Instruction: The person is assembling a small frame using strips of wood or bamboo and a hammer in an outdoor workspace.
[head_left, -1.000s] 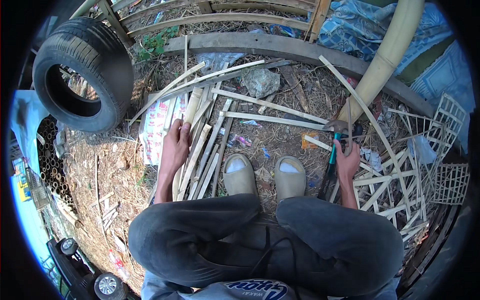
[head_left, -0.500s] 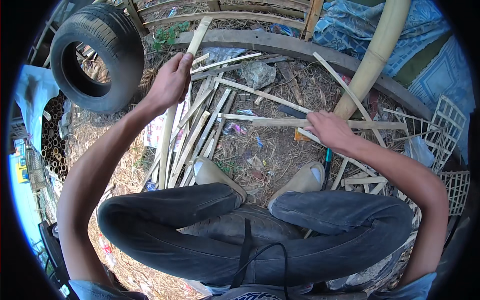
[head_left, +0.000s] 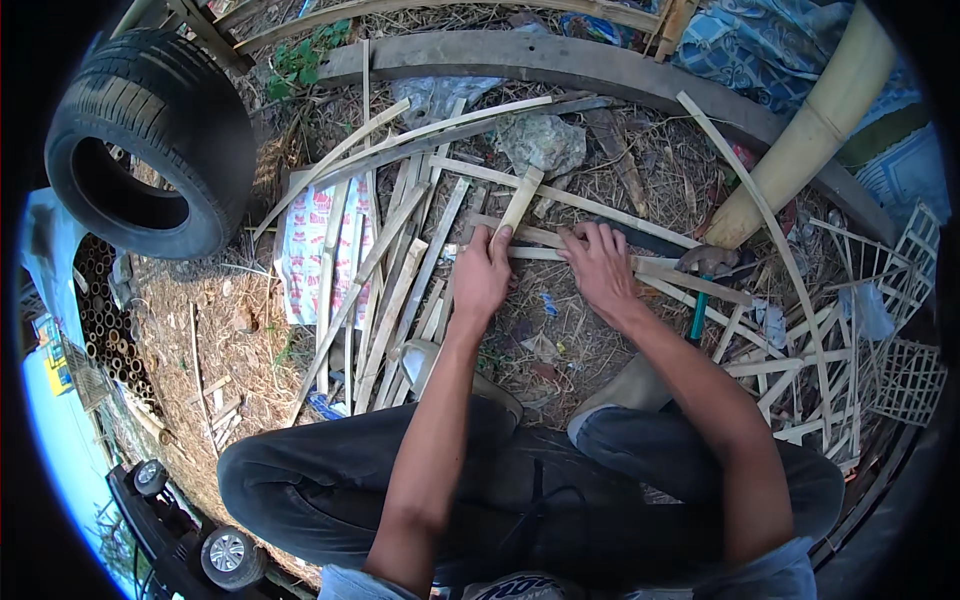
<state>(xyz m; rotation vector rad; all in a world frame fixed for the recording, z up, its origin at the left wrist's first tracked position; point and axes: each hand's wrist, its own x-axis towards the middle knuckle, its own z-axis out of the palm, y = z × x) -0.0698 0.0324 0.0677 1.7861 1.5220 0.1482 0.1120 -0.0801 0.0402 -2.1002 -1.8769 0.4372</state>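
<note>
My left hand point(head_left: 483, 272) is closed round a pale bamboo strip point(head_left: 522, 198) whose far end points up and slightly right. That strip crosses over other strips lying sideways between my feet. Just to its right, my right hand point(head_left: 602, 268) is bent over a flat wooden strip point(head_left: 690, 280), its fingers gripping it from above. A hammer with a green handle point(head_left: 699, 312) lies right of my right hand, its dark head partly over the strips. Several loose bamboo strips point(head_left: 395, 290) are piled left of my hands.
A car tyre point(head_left: 215, 150) stands at the far left. A curved wooden beam point(head_left: 470, 55) runs across the back. Beyond my right hand are a thick bamboo pole point(head_left: 800, 130), a rock point(head_left: 542, 145) and a lattice of thin strips point(head_left: 910, 380). Cut bamboo tubes point(head_left: 100, 320) are stacked left.
My left hand has come right and nearer with its bamboo strip, now laid across the others. My right hand has shifted left along the flat strip, uncovering the hammer head.
</note>
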